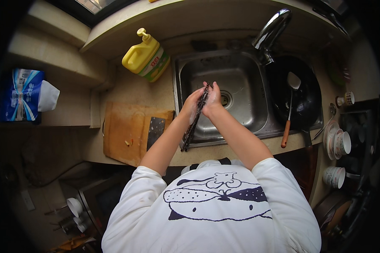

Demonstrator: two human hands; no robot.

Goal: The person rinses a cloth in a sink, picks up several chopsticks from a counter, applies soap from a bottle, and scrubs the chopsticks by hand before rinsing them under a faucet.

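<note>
A bundle of dark chopsticks [194, 125] lies between my two hands, with white foam on it. My left hand [192, 102] presses the bundle from the left, and my right hand [212, 98] lies against it from the right, fingertips pointing away from me. Both hands are over the left part of a stainless steel sink [240, 85], beside its drain [225, 98]. The near ends of the chopsticks reach over the sink's front rim.
Left of the sink are a wooden cutting board [123, 126] with a dark cleaver blade [155, 129] and a yellow pump bottle [145, 57]. A chrome faucet [272, 28] and a black wok [278, 91] with a spatula [290, 107] are right. Stacked bowls [342, 142] stand farther right.
</note>
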